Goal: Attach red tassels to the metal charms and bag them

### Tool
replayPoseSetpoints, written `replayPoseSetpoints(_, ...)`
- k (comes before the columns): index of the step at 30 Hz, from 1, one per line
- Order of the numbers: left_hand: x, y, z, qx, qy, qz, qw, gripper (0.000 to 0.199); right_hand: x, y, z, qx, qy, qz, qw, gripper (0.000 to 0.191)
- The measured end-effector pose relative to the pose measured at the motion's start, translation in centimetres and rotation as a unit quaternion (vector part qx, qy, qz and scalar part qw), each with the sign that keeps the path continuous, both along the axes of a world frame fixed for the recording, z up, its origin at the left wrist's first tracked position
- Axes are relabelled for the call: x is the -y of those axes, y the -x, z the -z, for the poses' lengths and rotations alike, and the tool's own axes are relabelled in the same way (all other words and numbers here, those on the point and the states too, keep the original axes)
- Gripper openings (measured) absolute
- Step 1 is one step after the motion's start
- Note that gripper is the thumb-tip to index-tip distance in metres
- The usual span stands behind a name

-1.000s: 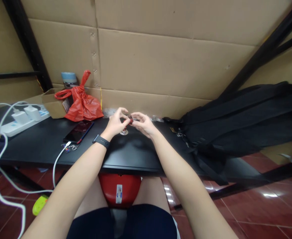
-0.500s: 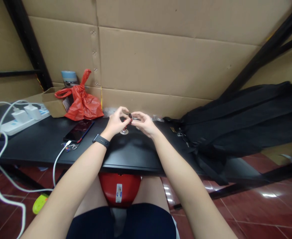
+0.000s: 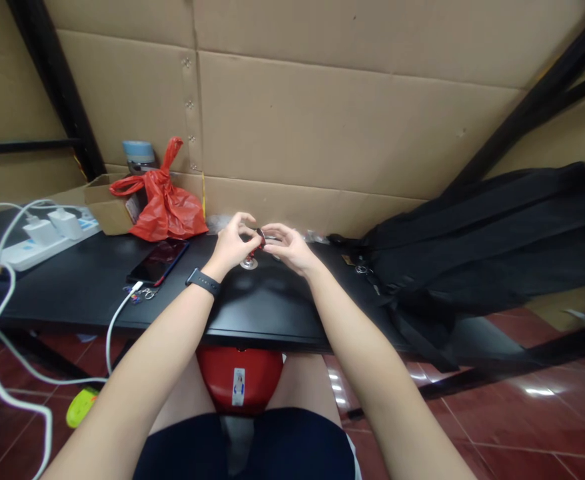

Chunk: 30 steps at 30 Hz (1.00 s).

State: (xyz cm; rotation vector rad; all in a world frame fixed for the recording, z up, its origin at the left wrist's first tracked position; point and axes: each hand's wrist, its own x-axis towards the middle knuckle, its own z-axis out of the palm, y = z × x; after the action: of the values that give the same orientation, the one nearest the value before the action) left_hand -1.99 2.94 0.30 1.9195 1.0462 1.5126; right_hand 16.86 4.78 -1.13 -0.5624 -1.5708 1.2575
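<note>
Over the back of the black table, my left hand pinches a small dark red piece with a dark round face between thumb and fingers. From the other side, my right hand closes its thumb and fingertips on the same piece. Its exact kind is too small to make out. Just under my left fingers a shiny, silvery round disc rests on the tabletop, with something red above it. Whether the disc and the piece are joined cannot be seen. A dark watch band circles my left wrist.
Left of my hands lie a phone with a cable near it and a keyring. Behind are a red plastic bag, a cardboard box and a white power strip. A black backpack fills the right side.
The small piece has tilted slightly between my fingers. Both hands stay in nearly the same place, and everything else is still.
</note>
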Motion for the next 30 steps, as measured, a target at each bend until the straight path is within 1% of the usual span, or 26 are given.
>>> replayPoseSetpoints(5, -0.05, -0.01, 0.06, -0.006, -0.005, -0.003, 1.0, 0.036, 0.33, 0.0, -0.24, 0.002, 0.009, -0.017, 1.0, 0.052)
replayPoseSetpoints(10, 0.36, -0.07, -0.16, -0.027, -0.023, 0.004, 0.999, 0.036, 0.37, 0.0, -0.07, -0.011, 0.026, -0.03, 0.999, 0.051)
replayPoseSetpoints(14, 0.47, -0.09, -0.29, -0.037, -0.022, -0.007, 0.999, 0.036, 0.38, -0.11, -0.06, -0.02, 0.038, -0.042, 0.998, 0.051)
replayPoseSetpoints(17, 0.42, -0.03, -0.27, -0.037, -0.022, -0.012, 0.999, 0.035, 0.43, -0.24, -0.16, -0.009, 0.036, -0.035, 0.999, 0.052)
replayPoseSetpoints(23, 0.36, 0.01, -0.19, -0.029, -0.04, 0.011, 0.999, 0.037, 0.33, -0.26, -0.21, -0.003, 0.019, -0.016, 1.0, 0.052)
replayPoseSetpoints(24, 0.35, 0.0, -0.21, -0.027, -0.044, 0.013, 0.999, 0.035, 0.3, -0.24, -0.2, -0.007, 0.02, -0.014, 1.0, 0.052)
replayPoseSetpoints(26, 0.36, -0.02, -0.29, -0.038, -0.057, 0.01, 0.998, 0.024, 0.26, -0.22, -0.19, -0.018, 0.024, -0.011, 0.999, 0.051)
replayPoseSetpoints(28, 0.4, -0.05, -0.41, -0.07, -0.075, -0.004, 0.995, 0.01, 0.27, -0.22, -0.21, -0.031, 0.029, -0.011, 0.999, 0.05)
replayPoseSetpoints(30, 0.47, -0.1, -0.53, -0.104, -0.092, -0.024, 0.99, 0.006, 0.34, -0.25, -0.27, -0.04, 0.032, -0.014, 0.999, 0.049)
